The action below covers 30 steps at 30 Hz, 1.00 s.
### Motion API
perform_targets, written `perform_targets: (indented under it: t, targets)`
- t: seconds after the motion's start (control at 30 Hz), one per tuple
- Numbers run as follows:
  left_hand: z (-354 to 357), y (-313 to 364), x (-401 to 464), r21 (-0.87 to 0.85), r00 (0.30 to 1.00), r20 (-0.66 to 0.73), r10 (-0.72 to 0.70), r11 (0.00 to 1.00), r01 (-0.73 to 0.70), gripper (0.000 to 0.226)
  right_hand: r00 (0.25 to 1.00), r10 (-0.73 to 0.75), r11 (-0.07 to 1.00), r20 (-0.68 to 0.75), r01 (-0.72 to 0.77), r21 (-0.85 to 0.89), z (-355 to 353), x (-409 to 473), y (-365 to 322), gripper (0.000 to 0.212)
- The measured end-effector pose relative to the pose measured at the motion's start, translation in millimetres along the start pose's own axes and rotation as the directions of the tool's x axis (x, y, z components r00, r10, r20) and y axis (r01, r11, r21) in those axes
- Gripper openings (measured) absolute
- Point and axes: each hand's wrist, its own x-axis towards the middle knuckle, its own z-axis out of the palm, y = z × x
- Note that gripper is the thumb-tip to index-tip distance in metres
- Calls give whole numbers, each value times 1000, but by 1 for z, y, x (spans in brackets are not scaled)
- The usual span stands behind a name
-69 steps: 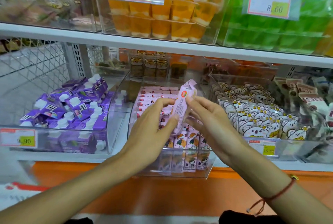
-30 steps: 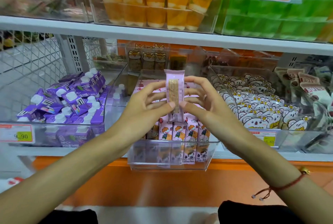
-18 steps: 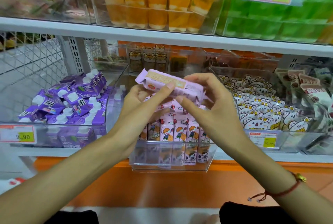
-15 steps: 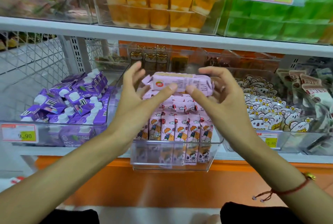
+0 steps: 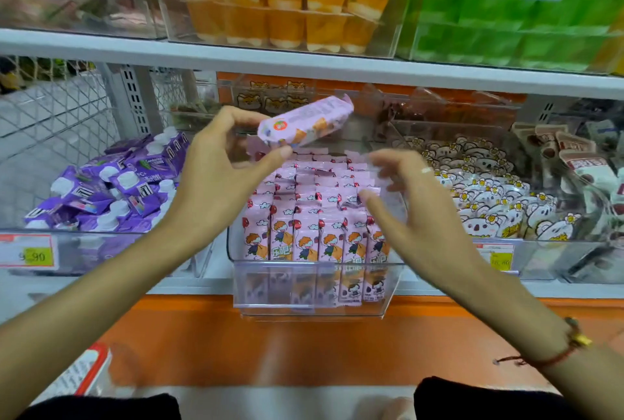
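Observation:
My left hand (image 5: pixel 216 180) pinches a pink wafer packet (image 5: pixel 305 122) between thumb and fingers, holding it tilted above the clear bin (image 5: pixel 314 305) of pink wafer packets (image 5: pixel 314 217). The packets in the bin stand upright in rows. My right hand (image 5: pixel 415 207) hovers over the right side of that bin, blurred, its fingers loosely spread and holding nothing.
A clear bin of purple pouches (image 5: pixel 114 190) stands to the left, a bin of white koala-print packets (image 5: pixel 489 197) to the right. The upper shelf (image 5: pixel 304 68) carries orange jelly cups (image 5: pixel 287 4) and green packs (image 5: pixel 513 24). An orange ledge (image 5: pixel 304 345) runs below.
Both hands were turning the packet together. Now my right hand has let go and dropped toward the bin, while my left hand alone holds the packet, tilted up to the right.

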Motion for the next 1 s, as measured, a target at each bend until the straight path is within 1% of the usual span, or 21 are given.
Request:
perform_targets:
  t: [0.03, 0.1, 0.13, 0.2, 0.33, 0.43, 0.57, 0.63, 0.7, 0.77, 0.8, 0.83, 0.93, 1.0]
  targets:
    - [2, -4, 6, 40, 1000, -2, -15, 999, 15, 30, 993, -69, 992, 92, 78, -103, 3, -4, 0, 37]
    - [11, -12, 18, 118, 999, 24, -46, 992, 43, 30, 949, -118, 937, 292, 204, -284, 10, -9, -1, 41]
    - [16, -16, 24, 164, 998, 42, -54, 985, 46, 31, 925, -112, 898, 364, 250, -361, 13, -11, -1, 44]
    - [30, -21, 37, 254, 995, 76, -58, 966, 37, 34, 899, -87, 848, 428, 293, -442, 16, -12, 0, 47]
    - [61, -30, 67, 402, 987, 147, -64, 915, 0, 43, 891, -46, 861, 452, 265, -434, 15, -11, 0, 48]
    - [84, -39, 83, 521, 982, 180, -62, 852, -41, 40, 884, -49, 869, 465, 267, -416, 14, -9, 0, 49]
    - [97, -51, 99, 592, 966, 254, -50, 797, -114, 35, 882, -54, 878, 468, 265, -399, 12, -7, 2, 49]
    - [97, -52, 112, 598, 936, 343, -80, 787, -152, 35, 879, -60, 881, 472, 269, -390, 11, -7, 3, 49]
    - [97, -50, 125, 596, 869, 461, -181, 789, -152, 42, 875, -63, 888, 479, 269, -373, 11, -7, 4, 49]
    - [101, -50, 133, 641, 810, 510, -289, 756, -133, 51, 872, -66, 893, 485, 268, -360, 10, -7, 5, 49]
    - [104, -51, 135, 656, 809, 502, -306, 744, -126, 53, 873, -69, 896, 483, 268, -355, 10, -7, 5, 49]
    - [110, -52, 134, 658, 828, 479, -291, 744, -119, 51, 873, -72, 897, 482, 268, -351, 10, -8, 6, 49]
    - [128, -57, 129, 667, 929, 324, -179, 740, -90, 40, 871, -84, 899, 484, 276, -340, 10, -8, 6, 49]
    - [136, -64, 126, 714, 952, 256, -165, 697, -71, 34, 873, -94, 905, 479, 275, -324, 10, -8, 6, 49]
